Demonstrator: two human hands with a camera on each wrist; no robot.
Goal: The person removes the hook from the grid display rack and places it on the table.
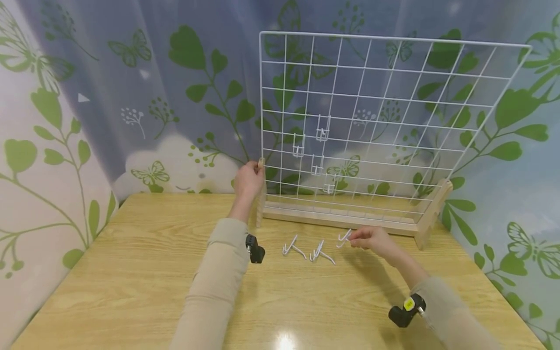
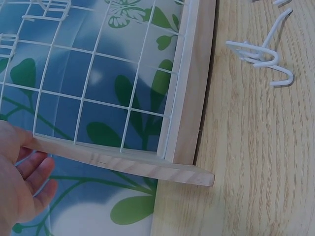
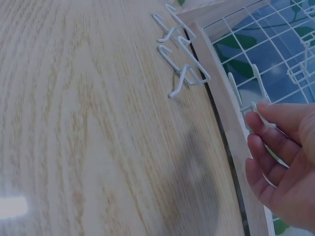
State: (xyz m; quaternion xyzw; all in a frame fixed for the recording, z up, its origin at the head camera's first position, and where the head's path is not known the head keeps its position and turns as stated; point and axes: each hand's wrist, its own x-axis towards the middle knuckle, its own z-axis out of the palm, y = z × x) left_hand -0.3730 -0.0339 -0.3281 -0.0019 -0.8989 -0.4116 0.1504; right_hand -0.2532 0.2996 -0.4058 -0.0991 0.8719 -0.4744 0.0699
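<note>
Smooth metal grid (image 1: 376, 120), matt wooden stand (image 1: 341, 219), glossy wood-grain tabletop (image 1: 332, 301)

Looks like a curtained-off corner, hard to pin down as home or studio. Closed in by butterfly-and-leaf-print curtains (image 1: 144, 92) around a wood-grain table (image 1: 131, 277).

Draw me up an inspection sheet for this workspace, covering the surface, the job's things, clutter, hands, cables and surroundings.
Surface: wood-grain table, with a bright reflection at the near side.
Job's things: white wire grid set in a wooden stand; four attached hooks on the grid, towards its left; two loose hooks on the table in front.
Clutter: nothing seen.
Hands: left hand grips the stand's left upright near its top; right hand pinches another hook above the table.
Cables: nothing seen.
Surroundings: curtain printed with leaves and butterflies.
</note>
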